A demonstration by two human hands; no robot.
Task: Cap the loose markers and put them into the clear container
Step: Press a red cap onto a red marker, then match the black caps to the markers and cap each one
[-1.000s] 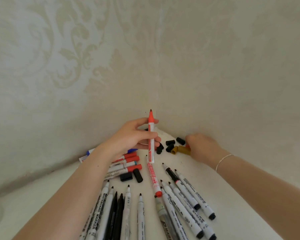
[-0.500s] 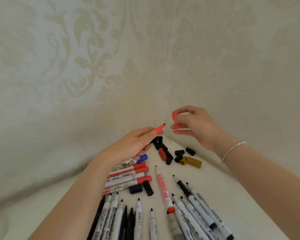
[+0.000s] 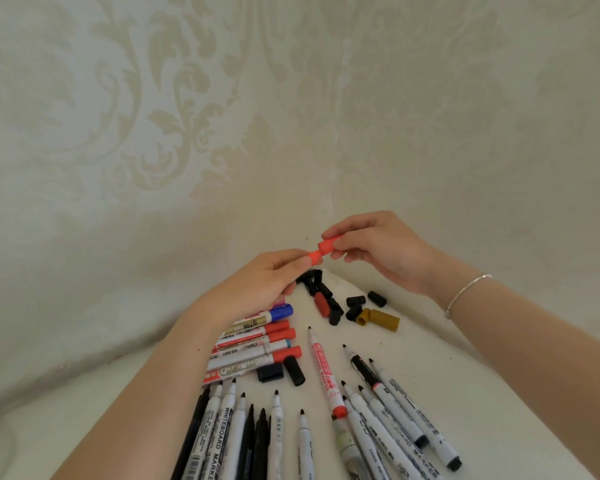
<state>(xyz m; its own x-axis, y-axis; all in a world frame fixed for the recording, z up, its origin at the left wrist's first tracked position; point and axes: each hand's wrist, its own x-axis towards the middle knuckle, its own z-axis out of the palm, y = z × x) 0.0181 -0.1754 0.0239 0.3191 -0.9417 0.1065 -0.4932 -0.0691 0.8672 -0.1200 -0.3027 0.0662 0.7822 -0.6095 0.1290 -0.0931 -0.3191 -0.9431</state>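
Capping in hand: red cap [image 3: 327, 245] pinched in right hand [image 3: 378, 251] at 1 o'clock of left hand [image 3: 257, 285], touching red marker [image 3: 313, 257] gripped there; next, straight push home; clear container out of sight.

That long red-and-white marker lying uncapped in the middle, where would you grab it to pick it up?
Pinch the red-and-white marker around the middle of its barrel, coming straight down from above. It lies flat on the white surface with bare space along both long sides at mid-length, so fingers fit there. Avoid the exposed dark tip at the far end, and the near red end, which other markers crowd.
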